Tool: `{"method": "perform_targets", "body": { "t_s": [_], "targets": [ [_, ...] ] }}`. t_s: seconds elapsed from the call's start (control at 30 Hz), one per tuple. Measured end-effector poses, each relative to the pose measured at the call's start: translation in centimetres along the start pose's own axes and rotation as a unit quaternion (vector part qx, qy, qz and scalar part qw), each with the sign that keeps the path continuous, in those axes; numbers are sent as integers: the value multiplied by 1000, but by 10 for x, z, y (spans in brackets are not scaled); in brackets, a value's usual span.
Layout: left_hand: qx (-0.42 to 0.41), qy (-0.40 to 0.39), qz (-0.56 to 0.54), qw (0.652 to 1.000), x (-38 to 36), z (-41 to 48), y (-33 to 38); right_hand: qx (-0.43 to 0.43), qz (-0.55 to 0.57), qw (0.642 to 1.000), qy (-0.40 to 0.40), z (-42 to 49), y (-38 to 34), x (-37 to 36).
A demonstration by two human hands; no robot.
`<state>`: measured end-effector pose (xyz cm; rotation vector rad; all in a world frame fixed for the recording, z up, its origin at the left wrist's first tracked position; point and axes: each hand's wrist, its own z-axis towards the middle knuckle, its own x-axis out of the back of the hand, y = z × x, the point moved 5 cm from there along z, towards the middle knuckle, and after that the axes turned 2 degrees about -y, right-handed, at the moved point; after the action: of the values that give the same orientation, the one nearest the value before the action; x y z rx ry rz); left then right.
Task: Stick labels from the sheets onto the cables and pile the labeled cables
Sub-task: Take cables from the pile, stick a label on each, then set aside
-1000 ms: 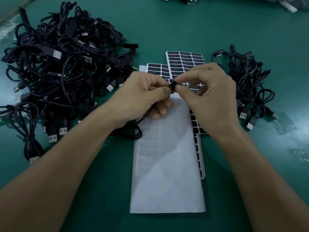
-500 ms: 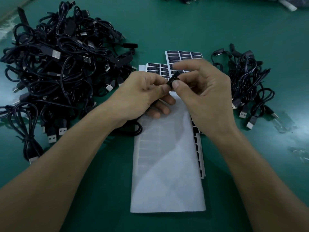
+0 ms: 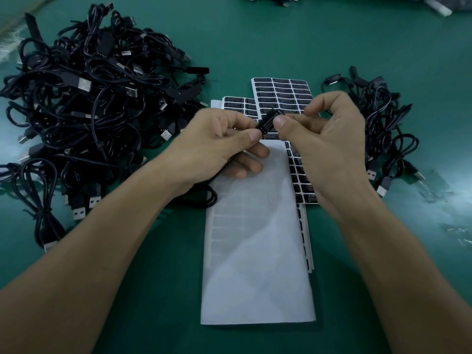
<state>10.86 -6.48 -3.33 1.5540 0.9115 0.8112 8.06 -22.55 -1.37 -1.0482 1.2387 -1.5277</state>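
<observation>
Head view: green tabletop, label sheets between two cable piles, left hand and right hand pinching one cable.

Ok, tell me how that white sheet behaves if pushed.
The white sheet looks thin and creased, so probably floppy and very light. On the smooth green table it should slide easily. It overlaps the label sheets, so it may drag them.

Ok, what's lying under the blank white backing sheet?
Label sheets poke out past the backing sheet's right edge and far end. How many lie beneath, and whether they still hold labels there, is covered.
</observation>
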Motion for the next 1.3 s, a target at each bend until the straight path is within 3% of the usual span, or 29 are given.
{"method": "perform_targets", "body": {
  "t_s": [1.3],
  "targets": [
    [-7, 1, 22, 1000, -4, -1, 1, 9, -56, 997, 43, -1, 1, 0]
  ]
}}
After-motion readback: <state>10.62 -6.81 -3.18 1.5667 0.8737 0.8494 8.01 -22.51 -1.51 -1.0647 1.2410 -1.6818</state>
